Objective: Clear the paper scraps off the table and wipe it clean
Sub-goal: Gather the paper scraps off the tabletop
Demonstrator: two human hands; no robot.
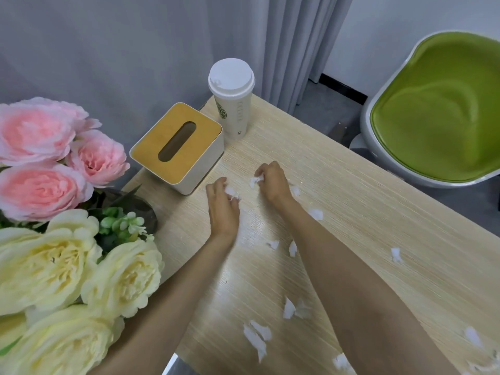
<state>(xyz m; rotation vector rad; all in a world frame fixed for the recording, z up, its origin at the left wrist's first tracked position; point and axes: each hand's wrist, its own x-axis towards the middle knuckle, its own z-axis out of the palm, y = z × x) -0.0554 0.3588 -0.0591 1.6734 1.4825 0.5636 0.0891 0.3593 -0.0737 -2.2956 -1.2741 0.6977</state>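
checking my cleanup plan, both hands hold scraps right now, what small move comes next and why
Probably the right hand, with a pinched scrap in its fingers, should draw back and pick up the loose scrap just beside its wrist. The left hand holds a second scrap, and many pieces lie on the table, so wiping looks premature.

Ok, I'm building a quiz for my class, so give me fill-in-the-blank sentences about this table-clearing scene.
1. The left hand and the right hand each grip white paper ____.
2. The chair beside the table has a ____ seat.
3. The tissue box sits left of a lidded paper ____.
Missing words: scraps; green; cup.
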